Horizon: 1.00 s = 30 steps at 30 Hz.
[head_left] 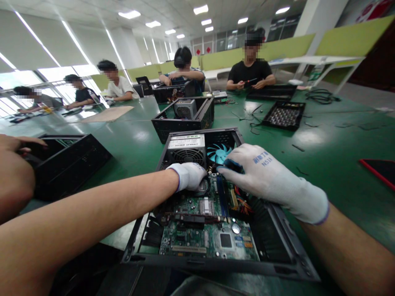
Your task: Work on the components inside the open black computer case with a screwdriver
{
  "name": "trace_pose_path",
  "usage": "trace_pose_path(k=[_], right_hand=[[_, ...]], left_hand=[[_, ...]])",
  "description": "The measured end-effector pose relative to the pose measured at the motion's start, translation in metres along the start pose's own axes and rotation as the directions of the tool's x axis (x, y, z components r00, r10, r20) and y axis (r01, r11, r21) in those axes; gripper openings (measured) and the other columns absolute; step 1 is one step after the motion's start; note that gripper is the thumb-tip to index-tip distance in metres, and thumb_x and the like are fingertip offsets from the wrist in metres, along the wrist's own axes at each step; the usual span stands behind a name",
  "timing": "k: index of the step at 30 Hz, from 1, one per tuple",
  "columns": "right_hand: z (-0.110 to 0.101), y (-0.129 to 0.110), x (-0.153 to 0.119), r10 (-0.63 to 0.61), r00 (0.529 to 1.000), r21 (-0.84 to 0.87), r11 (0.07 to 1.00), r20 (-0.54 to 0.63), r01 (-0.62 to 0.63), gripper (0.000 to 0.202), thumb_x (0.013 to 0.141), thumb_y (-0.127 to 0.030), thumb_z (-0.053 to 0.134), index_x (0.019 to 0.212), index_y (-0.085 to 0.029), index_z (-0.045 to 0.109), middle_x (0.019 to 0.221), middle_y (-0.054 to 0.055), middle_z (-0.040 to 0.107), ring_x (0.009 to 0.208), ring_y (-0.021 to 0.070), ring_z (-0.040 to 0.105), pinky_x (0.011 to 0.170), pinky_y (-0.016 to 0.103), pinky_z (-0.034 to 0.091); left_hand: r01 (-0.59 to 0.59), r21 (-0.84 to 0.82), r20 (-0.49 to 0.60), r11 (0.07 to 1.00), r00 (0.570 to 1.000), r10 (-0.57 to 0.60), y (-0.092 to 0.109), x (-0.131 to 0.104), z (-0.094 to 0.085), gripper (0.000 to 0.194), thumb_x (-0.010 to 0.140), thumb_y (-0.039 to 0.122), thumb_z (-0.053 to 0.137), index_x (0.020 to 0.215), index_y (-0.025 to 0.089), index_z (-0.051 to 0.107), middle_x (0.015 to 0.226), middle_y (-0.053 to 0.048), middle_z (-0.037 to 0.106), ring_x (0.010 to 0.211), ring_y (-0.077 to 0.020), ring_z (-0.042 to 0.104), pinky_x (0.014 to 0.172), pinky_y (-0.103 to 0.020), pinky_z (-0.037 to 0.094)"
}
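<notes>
Motherboard (212, 241) lies inside the open computer case (193, 262), long axis running near to far. Left hand (191, 176) is curled over its far part; right hand (247, 166), half-bent, is nearer to the turquoise fan (219, 153). Whether either grips something, I cannot tell.

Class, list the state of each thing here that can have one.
Near case: open
Board: exposed
Power supply: fitted
Fan: partly covered
Left hand: gloved, in case
Right hand: gloved, over case
Case behind: open
Cable: coiled
Lights: lit
Blinds: partly lowered
</notes>
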State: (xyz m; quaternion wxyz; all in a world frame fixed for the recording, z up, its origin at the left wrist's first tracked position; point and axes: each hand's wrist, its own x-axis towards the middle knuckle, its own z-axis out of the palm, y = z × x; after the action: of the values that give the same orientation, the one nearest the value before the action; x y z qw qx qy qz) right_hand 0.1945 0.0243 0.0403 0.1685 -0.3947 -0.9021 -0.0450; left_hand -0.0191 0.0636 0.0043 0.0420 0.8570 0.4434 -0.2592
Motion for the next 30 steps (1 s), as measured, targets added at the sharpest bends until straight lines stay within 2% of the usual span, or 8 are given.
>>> trace_pose_path(k=[14,21,26,30], right_hand=[[-0.002,-0.002,0.001,0.020,1.000,0.019,1.000,0.005,-0.020,0.043,0.102,-0.056,0.052,0.089,-0.019,0.069,0.092,0.011,0.072,0.090,0.0256,0.064,0.082,0.036,0.044],[0.000,0.000,0.001,0.018,1.000,0.033,0.999,-0.004,-0.018,0.042,0.102,-0.055,0.053,0.096,-0.017,0.071,0.096,0.012,0.073,0.093,0.0265,0.063,0.085,0.037,0.044],[0.000,-0.001,0.001,0.031,0.999,0.045,0.998,0.010,-0.032,0.044,0.102,-0.056,0.052,0.097,-0.017,0.072,0.097,0.012,0.072,0.094,0.0268,0.063,0.085,0.037,0.045],[-0.001,-0.001,0.001,0.028,1.000,0.049,0.998,0.006,-0.028,0.043,0.102,-0.055,0.053,0.097,-0.016,0.072,0.097,0.012,0.072,0.094,0.0266,0.063,0.085,0.037,0.044]], left_hand=[[0.010,-0.019,-0.007,1.000,1.000,-0.010,-0.003,-0.001,-0.005,0.047,0.086,0.036,0.072,0.128,0.014,0.069,0.129,-0.016,0.074,0.117,-0.0322,0.071,0.099,-0.037,0.057],[0.082,-0.035,-0.029,0.996,0.996,-0.083,-0.009,-0.002,-0.009,0.037,0.085,0.023,0.068,0.121,0.016,0.073,0.125,-0.014,0.075,0.116,-0.0294,0.072,0.100,-0.035,0.057],[0.136,-0.036,-0.019,0.990,0.990,-0.137,-0.011,-0.003,-0.010,0.040,0.082,0.024,0.071,0.121,0.015,0.073,0.123,-0.015,0.076,0.116,-0.0310,0.071,0.099,-0.036,0.058],[0.136,-0.043,-0.005,0.990,0.991,-0.136,-0.012,-0.003,-0.010,0.043,0.080,0.026,0.074,0.122,0.016,0.073,0.122,-0.014,0.076,0.114,-0.0307,0.072,0.097,-0.035,0.058]])
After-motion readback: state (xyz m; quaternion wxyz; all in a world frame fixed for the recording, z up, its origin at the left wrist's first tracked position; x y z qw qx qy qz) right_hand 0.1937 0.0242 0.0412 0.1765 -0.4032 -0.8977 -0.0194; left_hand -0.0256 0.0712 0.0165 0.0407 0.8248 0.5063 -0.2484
